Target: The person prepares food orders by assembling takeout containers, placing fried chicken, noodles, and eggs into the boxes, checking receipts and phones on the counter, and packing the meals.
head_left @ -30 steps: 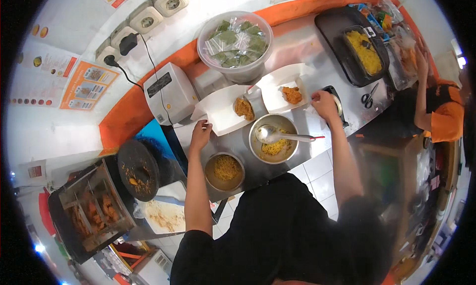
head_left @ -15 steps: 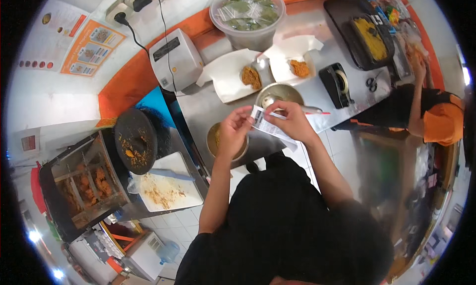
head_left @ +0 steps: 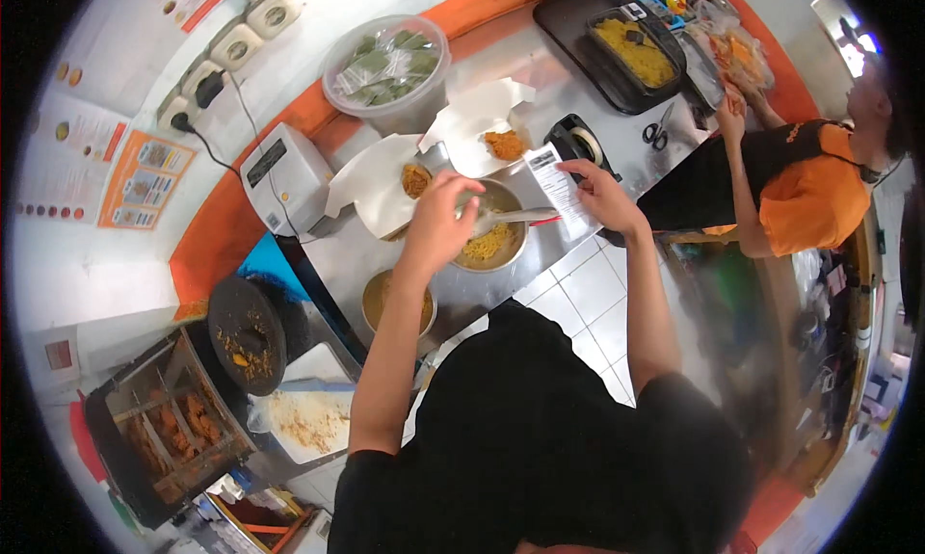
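A printed paper receipt hangs from my right hand, pinched at its upper right edge. Apart from it, over the counter, is my left hand, its fingers curved and apart with nothing in them. Below and between the hands sits a metal bowl of yellow crumbs, with a metal spoon resting in it. Another bowl stands partly behind my left forearm. Two unfolded white boxes, a left one and a right one, each hold a piece of fried food.
A label printer and a lidded tub stand along the wall. To the right are a tape dispenser, scissors and a black tray. A co-worker works at the far right. A fryer-style display is left.
My left hand has let go of the receipt and moved left. My right hand has carried it rightward, turning it upright. The view has shifted, and more of the bowl shows.
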Demonstrator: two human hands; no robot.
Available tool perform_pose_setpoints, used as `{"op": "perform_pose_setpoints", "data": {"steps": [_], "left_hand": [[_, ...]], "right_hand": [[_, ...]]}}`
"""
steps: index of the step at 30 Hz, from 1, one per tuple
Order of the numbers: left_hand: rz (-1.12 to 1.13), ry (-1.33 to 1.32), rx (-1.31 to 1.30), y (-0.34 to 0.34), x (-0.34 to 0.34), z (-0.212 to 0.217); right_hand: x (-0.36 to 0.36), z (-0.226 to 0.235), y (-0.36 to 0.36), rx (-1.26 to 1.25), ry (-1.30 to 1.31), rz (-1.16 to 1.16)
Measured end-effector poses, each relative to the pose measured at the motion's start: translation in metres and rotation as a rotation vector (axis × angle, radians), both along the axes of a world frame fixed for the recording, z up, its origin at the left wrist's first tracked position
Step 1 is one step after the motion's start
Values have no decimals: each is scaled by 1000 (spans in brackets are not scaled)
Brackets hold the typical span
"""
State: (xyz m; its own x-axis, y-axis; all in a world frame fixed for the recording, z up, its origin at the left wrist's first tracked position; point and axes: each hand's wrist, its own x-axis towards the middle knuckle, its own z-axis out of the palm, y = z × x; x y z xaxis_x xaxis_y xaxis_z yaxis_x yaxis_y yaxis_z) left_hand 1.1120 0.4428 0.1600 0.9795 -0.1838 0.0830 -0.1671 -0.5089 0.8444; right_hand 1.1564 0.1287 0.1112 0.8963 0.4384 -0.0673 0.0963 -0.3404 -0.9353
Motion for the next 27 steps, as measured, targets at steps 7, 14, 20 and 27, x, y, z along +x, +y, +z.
{"op": "perform_pose_setpoints", "data": {"steps": [7, 14, 20, 27], "left_hand": [[-294, 37, 376, -84, 94, -124], [-205, 141, 680, -95, 116, -160], [-198, 90, 500, -80, 119, -155], [-223, 123, 471, -76, 119, -161]], "right_hand": [[50, -194, -25, -452, -197, 54], [88, -195, 23, -478, -168, -40], [106, -200, 25, -423, -250, -51], [106, -198, 41, -599, -145, -193]]}}
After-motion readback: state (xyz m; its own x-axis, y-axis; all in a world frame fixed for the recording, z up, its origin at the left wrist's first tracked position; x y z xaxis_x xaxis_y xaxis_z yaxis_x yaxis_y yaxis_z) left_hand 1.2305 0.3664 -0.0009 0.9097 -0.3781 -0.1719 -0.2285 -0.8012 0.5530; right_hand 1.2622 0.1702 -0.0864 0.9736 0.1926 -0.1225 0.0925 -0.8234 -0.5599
